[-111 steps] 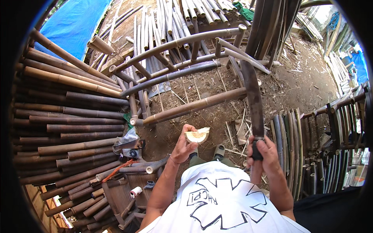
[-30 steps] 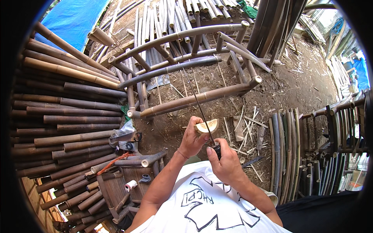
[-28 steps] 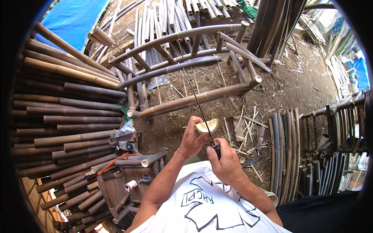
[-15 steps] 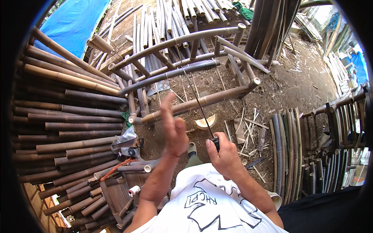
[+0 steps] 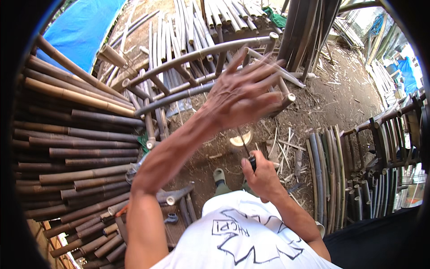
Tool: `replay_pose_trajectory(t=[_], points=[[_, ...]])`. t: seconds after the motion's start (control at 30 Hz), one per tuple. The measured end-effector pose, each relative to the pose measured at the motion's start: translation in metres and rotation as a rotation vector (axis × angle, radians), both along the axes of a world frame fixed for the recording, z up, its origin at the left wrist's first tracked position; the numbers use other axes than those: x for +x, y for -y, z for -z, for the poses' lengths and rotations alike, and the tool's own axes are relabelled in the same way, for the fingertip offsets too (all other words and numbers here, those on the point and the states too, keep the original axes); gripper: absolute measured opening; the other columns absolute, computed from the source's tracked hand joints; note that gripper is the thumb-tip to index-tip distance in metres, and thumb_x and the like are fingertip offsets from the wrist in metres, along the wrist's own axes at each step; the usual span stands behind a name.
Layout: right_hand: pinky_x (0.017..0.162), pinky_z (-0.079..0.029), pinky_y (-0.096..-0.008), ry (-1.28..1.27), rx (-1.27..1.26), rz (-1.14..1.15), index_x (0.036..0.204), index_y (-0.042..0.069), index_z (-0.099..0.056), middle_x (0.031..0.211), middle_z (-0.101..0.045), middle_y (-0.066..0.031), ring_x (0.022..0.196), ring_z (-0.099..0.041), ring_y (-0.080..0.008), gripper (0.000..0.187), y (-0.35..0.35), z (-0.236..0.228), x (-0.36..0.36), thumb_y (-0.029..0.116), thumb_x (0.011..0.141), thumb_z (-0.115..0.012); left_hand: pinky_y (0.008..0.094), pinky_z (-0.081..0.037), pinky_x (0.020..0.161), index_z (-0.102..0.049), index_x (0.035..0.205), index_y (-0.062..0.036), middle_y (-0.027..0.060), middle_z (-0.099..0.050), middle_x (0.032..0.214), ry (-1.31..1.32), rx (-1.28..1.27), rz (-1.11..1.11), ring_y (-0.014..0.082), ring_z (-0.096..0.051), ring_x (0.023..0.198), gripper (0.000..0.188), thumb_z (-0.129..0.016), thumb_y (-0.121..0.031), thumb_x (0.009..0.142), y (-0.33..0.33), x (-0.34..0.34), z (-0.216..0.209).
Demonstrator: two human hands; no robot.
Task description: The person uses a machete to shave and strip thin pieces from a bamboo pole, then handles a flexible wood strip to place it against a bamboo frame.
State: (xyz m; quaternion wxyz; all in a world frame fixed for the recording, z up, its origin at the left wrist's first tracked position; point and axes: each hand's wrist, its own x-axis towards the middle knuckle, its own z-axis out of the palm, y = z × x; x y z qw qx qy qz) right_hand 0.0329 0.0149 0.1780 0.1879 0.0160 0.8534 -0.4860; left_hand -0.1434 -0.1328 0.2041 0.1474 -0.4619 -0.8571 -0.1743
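Observation:
My right hand (image 5: 263, 175) is wrapped round the black handle of a long thin-bladed tool (image 5: 253, 162). Its blade points away from me, and its far part is hidden behind my left hand. Fingers spread and somewhat blurred, my left hand (image 5: 246, 92) reaches forward and to the right with nothing in it. It hangs in front of a curved bamboo frame (image 5: 179, 97) and covers part of its middle and right side; I cannot tell whether it touches the frame. A pale, half-round piece (image 5: 241, 138) lies on the ground beyond my right hand.
Stacked dark bamboo poles (image 5: 96, 152) fill the left side. More poles (image 5: 329, 175) and ladder-like bamboo pieces (image 5: 380, 134) stand at the right. Cut poles (image 5: 190, 31) lie at the back near a blue tarp (image 5: 80, 31). Bamboo scraps (image 5: 291, 143) litter the dirt floor.
My left hand has swung forward and to the right, from near my body to over the frame, its fingers spreading. The right hand keeps its hold on the tool and has shifted slightly.

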Motion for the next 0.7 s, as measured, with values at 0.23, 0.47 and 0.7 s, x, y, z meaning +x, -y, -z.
replay_pose_trajectory(t=[0.23, 0.47, 0.7], points=[[0.065, -0.053, -0.0439, -0.041, -0.001, -0.159, 0.107, -0.009, -0.053, 0.078, -0.065, -0.0252, 0.071, -0.068, -0.0372, 0.044, -0.030, -0.056, 0.001, 0.025, 0.085, -0.069, 0.0425, -0.025, 0.118, -0.041, 0.145, -0.0068, 0.0153, -0.038, 0.153, 0.347, -0.067, -0.230, 0.0264, -0.034, 0.143, 0.076, -0.019, -0.063, 0.099, 0.005, -0.004, -0.008], [0.073, -0.054, -0.0485, 0.032, 0.129, -0.278, 0.098, -0.006, -0.057, 0.094, -0.066, -0.0308, 0.085, -0.068, -0.0431, 0.030, -0.039, 0.151, 0.006, 0.018, 0.084, -0.065, 0.0458, -0.050, 0.093, -0.063, 0.113, -0.0074, 0.0160, -0.064, 0.110, 0.444, -0.616, -0.167, 0.0312, -0.063, 0.107, 0.034, -0.048, -0.032, 0.095, 0.014, 0.024, 0.247], [0.071, -0.057, -0.0445, 0.421, 0.182, -0.104, 0.103, -0.006, -0.060, 0.085, -0.069, -0.0278, 0.079, -0.071, -0.0386, 0.031, -0.025, 0.130, -0.044, 0.020, 0.085, -0.059, 0.0418, -0.051, 0.087, -0.066, 0.113, -0.0037, 0.0095, -0.068, 0.104, 0.738, 0.252, 0.071, 0.0274, -0.065, 0.098, 0.040, -0.049, -0.037, 0.099, 0.032, -0.017, 0.026]])
